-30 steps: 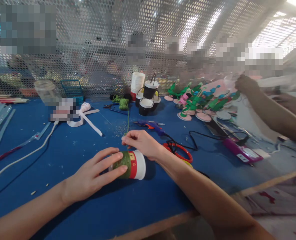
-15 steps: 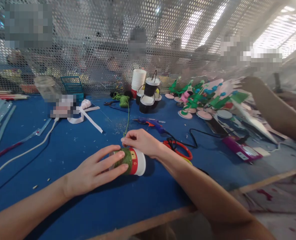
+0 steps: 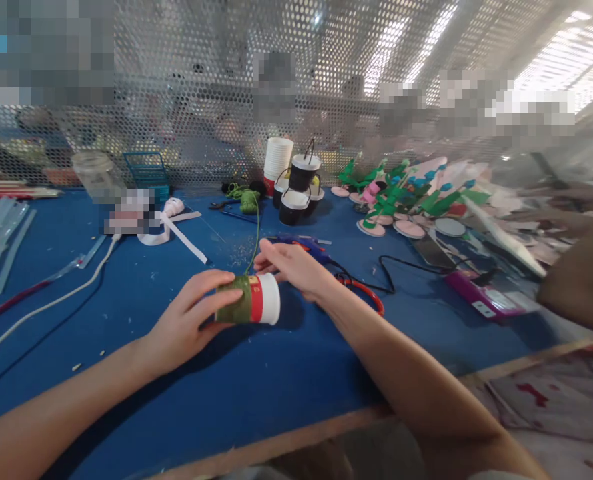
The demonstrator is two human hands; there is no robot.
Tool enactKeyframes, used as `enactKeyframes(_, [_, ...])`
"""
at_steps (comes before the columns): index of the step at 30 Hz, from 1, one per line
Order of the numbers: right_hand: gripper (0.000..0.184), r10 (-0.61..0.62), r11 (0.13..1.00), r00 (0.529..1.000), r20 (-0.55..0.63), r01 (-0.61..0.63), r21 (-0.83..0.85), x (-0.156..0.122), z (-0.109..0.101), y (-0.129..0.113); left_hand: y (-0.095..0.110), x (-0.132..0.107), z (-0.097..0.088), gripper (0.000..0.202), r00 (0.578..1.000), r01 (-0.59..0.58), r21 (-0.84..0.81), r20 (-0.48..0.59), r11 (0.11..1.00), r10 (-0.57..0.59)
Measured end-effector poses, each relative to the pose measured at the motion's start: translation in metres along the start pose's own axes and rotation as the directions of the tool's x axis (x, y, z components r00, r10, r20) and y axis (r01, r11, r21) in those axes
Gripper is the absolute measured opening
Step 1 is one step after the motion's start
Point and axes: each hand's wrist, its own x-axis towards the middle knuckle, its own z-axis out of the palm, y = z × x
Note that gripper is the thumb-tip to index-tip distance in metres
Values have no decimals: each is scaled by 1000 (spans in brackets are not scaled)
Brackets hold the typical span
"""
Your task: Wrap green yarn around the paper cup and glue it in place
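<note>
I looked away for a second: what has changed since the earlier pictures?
The wound cup has shifted slightly left and farther from the person, with the left hand still on it. The right hand has moved right and farther out; its pinch looks loosened, but whether it let go of the yarn strand is unclear. A co-worker's arm came lower at right. Unchanged: yarn ball, glue gun, black cups.

Cup (image 3: 257, 300) partly hidden by left hand (image 3: 183, 320), co-worker's arm (image 3: 583, 277) cropped
</note>
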Motion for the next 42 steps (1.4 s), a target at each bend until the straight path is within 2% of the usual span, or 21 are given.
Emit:
enactKeyframes(2, [43, -16, 999, 999, 40, 14, 35, -2, -5, -2, -1, 0, 0, 35, 992, 127, -25, -10, 992, -128])
enactKeyframes(4, [38, -57, 998, 988, 143, 58, 0, -6, -9, -5, -2, -1, 0, 37, 977, 215, -70, 5, 974, -215])
enactKeyframes(6, [36, -62, 997, 964, 259, 73, -34, -10, -10, -7, -3, -2, -1, 39, 964, 264, -114, 21, 958, -264])
enactKeyframes(8, [37, -27, 999, 946, 322, 39, -33, -13, -10, -9, -3, -2, -1, 40, 957, 291, -159, 40, 943, -289])
enactKeyframes(11, [31, 6, 1000, 950, 312, -4, -9, -16, -8, -11, -4, -2, 1, 50, 938, 346, -275, 65, 897, -342])
enactKeyframes(14, [30, 12, 1000, 958, 288, -15, 8, -18, -6, -7, -5, -1, 3, 59, 889, 450, -452, 149, 770, -432])
enactKeyframes(17, [33, 15, 1000, 965, 260, -21, 18, -22, -3, 2, -4, -1, 5, 54, 832, 544, -577, 282, 609, -477])
enactKeyframes(19, [35, -30, 1000, 967, 252, 29, 9, -23, -2, 8, -2, -1, 5, 51, 815, 569, -584, 306, 579, -492])
enactKeyframes(21, [38, -96, 994, 959, 265, 106, -21, -25, -3, 12, -1, -1, 5, 50, 834, 544, -547, 267, 636, -483])
enactKeyframes(23, [42, -140, 981, 947, 290, 172, -89, -26, -5, 14, 0, -1, 5, 48, 875, 481, -499, 217, 721, -433])
enactKeyframes(25, [45, -158, 963, 942, 297, 214, -163, -27, -6, 13, 1, -1, 4, 49, 898, 438, -478, 205, 761, -389])
enactKeyframes(28, [48, -219, 921, 943, 251, 285, -265, -33, -5, 8, 1, 0, 3, 53, 869, 495, -514, 280, 701, -408])
enactKeyframes(30, [47, -277, 879, 934, 224, 341, -334, -36, -5, 5, 1, 0, 2, 48, 841, 542, -521, 328, 660, -431])
enactKeyframes(31, [46, -297, 862, 929, 221, 360, -356, -36, -5, 5, 1, -1, 2, 44, 840, 543, -515, 330, 663, -431])
enactKeyframes(34, [45, -309, 876, 913, 265, 382, -295, -35, -6, 6, 1, -2, 3, 42, 878, 476, -464, 291, 747, -379])
enactKeyframes(37, [53, -298, 906, 895, 331, 374, -197, -32, -8, 8, 1, -3, 3, 46, 915, 391, -423, 273, 817, -296])
enactKeyframes(42, [65, -309, 897, 890, 335, 390, -209, -33, -7, 6, 3, -2, 1, 51, 933, 289, -338, 309, 896, -184])
